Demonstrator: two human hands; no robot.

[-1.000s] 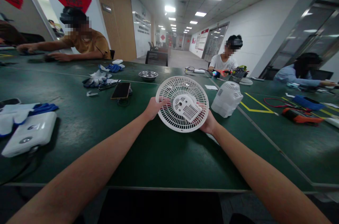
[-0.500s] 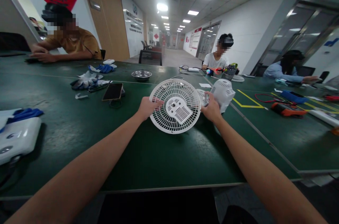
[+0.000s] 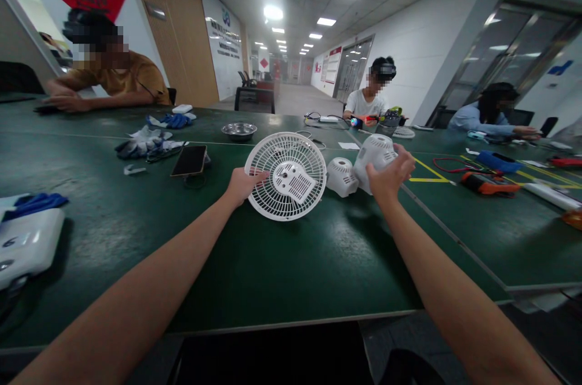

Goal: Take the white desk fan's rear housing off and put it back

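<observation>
Green matting covers the long tabletop point(image 3: 273, 264), which runs down a bright corridor-like workroom where three other people sit at its far edge and far-right end. Toward the middle of the tabletop, the left hand point(image 3: 240, 185) is closed on the left rim of a white fan grille point(image 3: 285, 176), a round plastic guard of thin radial ribs around a solid hub plate with a slotted vent; it is held tilted up on its lower edge, its face turned toward the wearer. Just right of the grille lies a small white motor cover point(image 3: 342, 176), a rounded plastic cap with slots, resting on the tabletop and touched by neither hand. The right hand point(image 3: 387, 177) lies right of that cap, fingers curled against the near side of a larger white fan housing point(image 3: 373, 160), a smooth domed shell with ribbed vents on top; the hand hides the contact, so a full grip cannot be told from a resting touch. Of the two hands the right is nearer the cap, which lies to its left, between housing and grille. Farther toward the left edge lie a dark phone point(image 3: 188, 160) and crumpled gloves point(image 3: 143, 141), with a steel bowl point(image 3: 239, 130) behind the grille.
</observation>
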